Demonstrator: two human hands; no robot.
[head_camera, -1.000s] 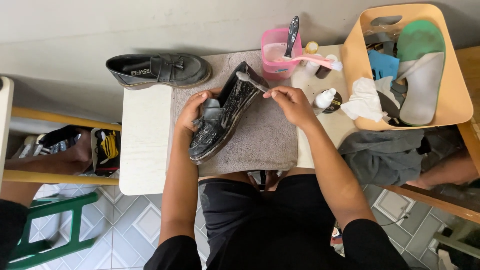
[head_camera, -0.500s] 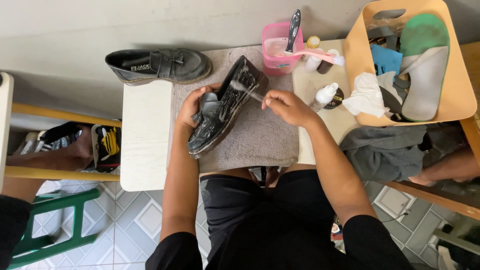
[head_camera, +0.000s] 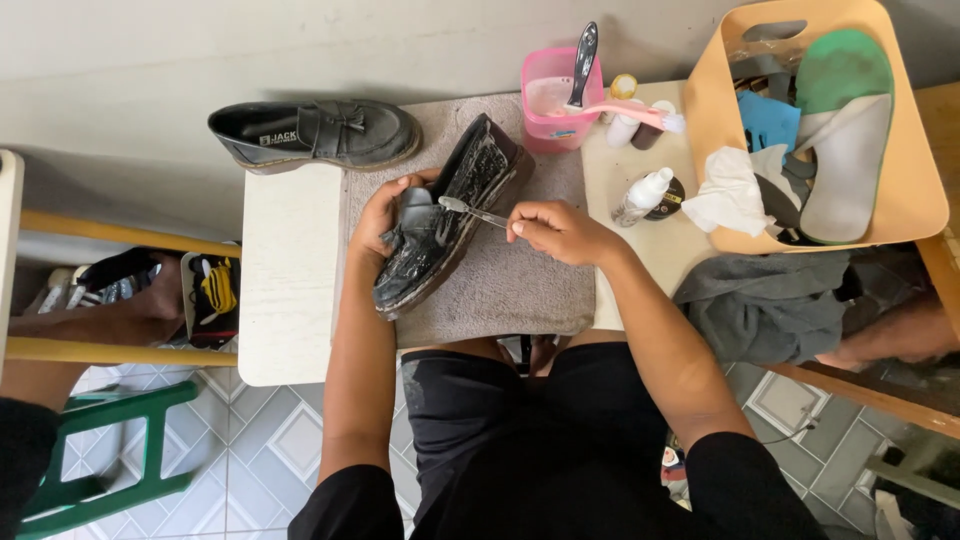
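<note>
Left hand (head_camera: 378, 215) clamps black shoe (head_camera: 445, 225) on grey towel (head_camera: 510, 280); right hand (head_camera: 555, 228) pinches toothbrush (head_camera: 470, 210). Pink cup (head_camera: 550, 100) and white bottle (head_camera: 642, 195) stand nearby.

A plain pale wall (head_camera: 300, 50) runs along the far side, evenly lit, with a soft shadow under the bench's edge. The small white bench (head_camera: 290, 290) stands right against it, rounded at the corners. Down below, the floor (head_camera: 270, 450) is pale grey tile with a diamond pattern. At the left there's a green stool (head_camera: 110, 440) on the tiles, and above it a yellow wooden rail (head_camera: 110, 235). On the right, a brown wooden frame (head_camera: 870, 395) slants across.
</note>
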